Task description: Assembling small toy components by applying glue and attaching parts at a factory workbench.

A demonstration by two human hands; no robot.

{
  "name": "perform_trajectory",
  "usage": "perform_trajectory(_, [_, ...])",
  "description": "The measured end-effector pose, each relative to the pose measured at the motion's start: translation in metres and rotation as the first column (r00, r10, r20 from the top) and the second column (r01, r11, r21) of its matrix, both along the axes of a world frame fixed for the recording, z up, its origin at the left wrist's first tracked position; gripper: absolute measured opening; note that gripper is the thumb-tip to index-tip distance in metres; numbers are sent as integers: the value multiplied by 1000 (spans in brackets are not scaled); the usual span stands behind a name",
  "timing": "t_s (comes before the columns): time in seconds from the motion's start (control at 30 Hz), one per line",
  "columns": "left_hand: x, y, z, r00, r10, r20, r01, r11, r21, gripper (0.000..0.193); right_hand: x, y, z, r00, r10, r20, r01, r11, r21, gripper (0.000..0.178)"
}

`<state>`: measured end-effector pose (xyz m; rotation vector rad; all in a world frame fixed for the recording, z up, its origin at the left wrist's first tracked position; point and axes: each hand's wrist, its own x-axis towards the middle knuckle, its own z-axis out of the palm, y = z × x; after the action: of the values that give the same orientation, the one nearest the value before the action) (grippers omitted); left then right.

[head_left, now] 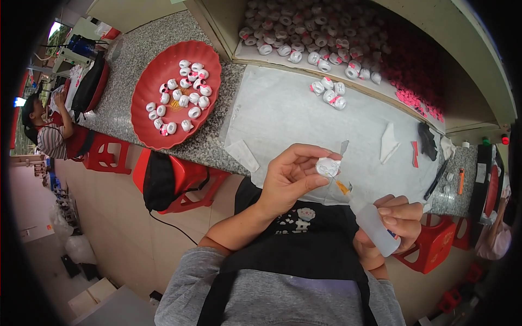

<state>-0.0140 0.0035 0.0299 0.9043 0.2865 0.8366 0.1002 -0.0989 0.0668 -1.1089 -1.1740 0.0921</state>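
Between the thumb and fingers of my left hand [296, 174] is a small white rounded plastic piece [327, 167], its face turned toward me. My right hand [399, 225] grips a translucent white squeeze bottle [375, 225], tilted so that its thin nozzle points up and left at the piece. An orange-yellow band [342, 188] shows near the nozzle. Whether the fine tip touches the piece, I cannot tell. Beyond my hands, several similar white pieces with pink parts [330, 93] sit in a small group on the white sheet [277, 117].
A red scalloped tray [144, 103] at left holds several white pieces. The shelf behind carries a heap of white pieces [304, 30] and pink parts [416, 100]. Paper scraps [389, 142] and a black cloth [428, 141] lie at right. Red stools [190, 190] stand below; people sit at both sides.
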Motion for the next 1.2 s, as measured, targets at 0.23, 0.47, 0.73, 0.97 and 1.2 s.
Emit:
perform_trajectory(0.23, [0, 1, -1, 1000, -3, -12, 3, 1000, 11, 32, 0, 1, 3, 1000, 17, 20, -16, 999, -38, 38])
perform_trajectory(0.47, [1, 2, -1, 1000, 1, -19, -1, 1000, 0, 31, 9, 6, 2, 997, 29, -78, -24, 998, 61, 36])
perform_trajectory(0.73, [4, 3, -9, 998, 49, -38, -48, 999, 8, 30, 52, 35, -43, 904, -165, -395, 25, 941, -336, 32])
perform_trajectory(0.97, [7, 2, -10, 997, 39, -72, -41, 998, -39, 33, 61, 44, -50, 930, -106, -353, -42, 922, -386, 26])
perform_trajectory(1.2, [8, -1, -9, 998, 33, -59, -35, 998, -48, 33, 29, -3, -7, 864, -63, -499, -56, 974, -220, 32])
